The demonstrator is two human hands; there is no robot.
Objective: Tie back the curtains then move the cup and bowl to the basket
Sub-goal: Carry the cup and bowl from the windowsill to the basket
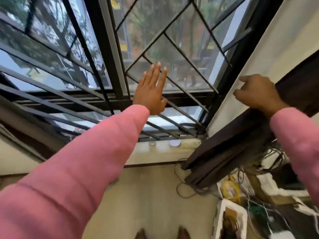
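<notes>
No text could be read anywhere. Beyond the window glass hung three small yellow placards with dark marks on them: one at the top of the frame left of centre, one lower down just right of the thick middle window bar, and one in the upper right of the pane. All three were too blurred and too small for any letter or number to be made out. Nothing indoors carried a legible label or brand.

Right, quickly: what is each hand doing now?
Left hand: open, fingers straight, holding nothing.
Right hand: at the curtain; grip cannot be told.
</notes>
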